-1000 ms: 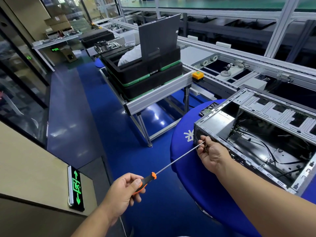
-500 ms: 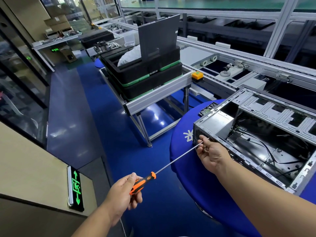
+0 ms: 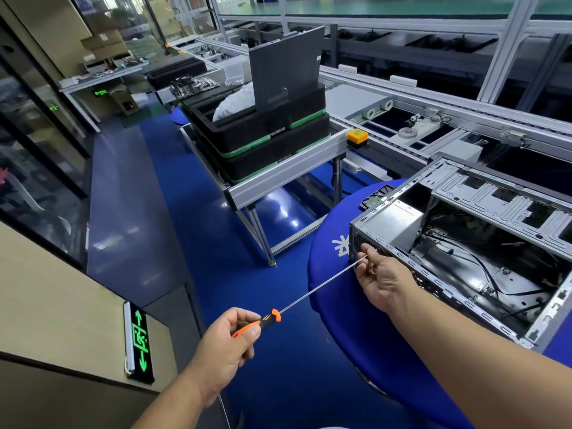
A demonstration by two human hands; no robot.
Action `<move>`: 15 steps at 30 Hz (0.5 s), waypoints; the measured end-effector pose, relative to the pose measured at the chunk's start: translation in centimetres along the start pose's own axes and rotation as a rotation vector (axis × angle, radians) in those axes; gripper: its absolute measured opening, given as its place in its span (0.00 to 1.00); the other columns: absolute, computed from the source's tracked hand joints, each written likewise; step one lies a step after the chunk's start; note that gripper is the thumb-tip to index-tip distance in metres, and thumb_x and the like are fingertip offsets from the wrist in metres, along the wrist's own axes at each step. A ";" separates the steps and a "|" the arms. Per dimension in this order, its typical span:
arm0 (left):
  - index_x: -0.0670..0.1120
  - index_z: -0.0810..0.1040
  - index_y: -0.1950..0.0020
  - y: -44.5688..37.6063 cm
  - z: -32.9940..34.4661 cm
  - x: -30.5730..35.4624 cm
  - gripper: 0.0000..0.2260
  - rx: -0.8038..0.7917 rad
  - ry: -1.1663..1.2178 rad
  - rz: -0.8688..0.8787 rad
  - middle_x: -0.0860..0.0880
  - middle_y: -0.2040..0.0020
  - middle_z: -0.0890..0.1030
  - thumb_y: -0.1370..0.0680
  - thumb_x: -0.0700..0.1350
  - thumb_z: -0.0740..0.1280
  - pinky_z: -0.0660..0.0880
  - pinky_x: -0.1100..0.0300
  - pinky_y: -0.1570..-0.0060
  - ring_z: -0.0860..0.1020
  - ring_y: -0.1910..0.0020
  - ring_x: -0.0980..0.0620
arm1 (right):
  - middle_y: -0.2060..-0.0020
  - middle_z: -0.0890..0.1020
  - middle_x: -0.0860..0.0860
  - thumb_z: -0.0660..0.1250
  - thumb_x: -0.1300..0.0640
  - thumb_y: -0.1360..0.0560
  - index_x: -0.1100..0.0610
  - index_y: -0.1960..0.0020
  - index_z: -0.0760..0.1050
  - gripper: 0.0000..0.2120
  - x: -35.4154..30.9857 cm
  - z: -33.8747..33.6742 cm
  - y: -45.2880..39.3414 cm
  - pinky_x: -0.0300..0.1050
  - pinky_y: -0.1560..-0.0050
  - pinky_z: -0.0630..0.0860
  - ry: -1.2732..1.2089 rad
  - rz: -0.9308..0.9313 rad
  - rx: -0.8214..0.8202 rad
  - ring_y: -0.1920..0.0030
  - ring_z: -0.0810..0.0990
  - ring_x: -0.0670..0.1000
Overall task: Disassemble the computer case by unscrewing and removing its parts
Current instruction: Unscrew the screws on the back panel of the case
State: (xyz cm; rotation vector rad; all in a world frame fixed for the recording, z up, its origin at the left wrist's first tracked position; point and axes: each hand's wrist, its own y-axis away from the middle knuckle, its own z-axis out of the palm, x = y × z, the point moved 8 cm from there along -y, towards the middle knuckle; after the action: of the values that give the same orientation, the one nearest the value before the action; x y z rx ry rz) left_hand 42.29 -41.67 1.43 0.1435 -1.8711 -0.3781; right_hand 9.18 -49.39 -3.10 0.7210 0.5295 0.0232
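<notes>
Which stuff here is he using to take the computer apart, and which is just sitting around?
In use:
computer case
screwdriver
left hand gripping the handle
right hand pinching the shaft near the tip

Sitting around:
black trays
upright grey panel
yellow button
circuit board
exit sign

A green lit exit sign [image 3: 139, 341] low on the beige wall shows up and down arrows around a running-figure pictogram, and the blue table cover [image 3: 356, 320] bears a white mark [image 3: 340, 246], perhaps a character, partly hidden.
</notes>
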 end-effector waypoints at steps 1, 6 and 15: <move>0.47 0.82 0.45 0.0 0.1 0.1 0.04 -0.006 0.011 -0.008 0.43 0.58 0.84 0.15 0.41 0.67 0.70 0.57 0.68 0.76 0.65 0.49 | 0.62 0.77 0.54 0.60 0.61 0.15 0.62 0.46 0.79 0.10 0.0 -0.1 0.0 0.33 0.73 0.74 -0.006 0.001 0.002 0.68 0.71 0.44; 0.49 0.83 0.46 0.2 0.6 0.0 0.15 -0.046 0.053 -0.066 0.39 0.59 0.84 0.12 0.53 0.59 0.70 0.60 0.70 0.76 0.67 0.48 | 0.61 0.76 0.54 0.59 0.61 0.15 0.61 0.47 0.79 0.10 0.0 -0.3 0.3 0.32 0.73 0.74 -0.035 0.009 0.000 0.67 0.71 0.44; 0.48 0.84 0.49 0.3 0.6 0.2 0.20 -0.033 0.088 -0.103 0.39 0.64 0.82 0.13 0.58 0.57 0.72 0.59 0.71 0.73 0.71 0.48 | 0.62 0.80 0.56 0.60 0.60 0.16 0.65 0.47 0.81 0.12 0.2 -1.0 0.1 0.36 0.70 0.75 -0.213 0.067 0.027 0.67 0.74 0.47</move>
State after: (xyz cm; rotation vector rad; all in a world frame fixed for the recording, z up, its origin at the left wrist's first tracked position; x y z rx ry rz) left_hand 41.69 -41.39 1.55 0.2312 -1.7739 -0.4656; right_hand 8.92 -48.66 -3.75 0.7573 0.3019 0.0020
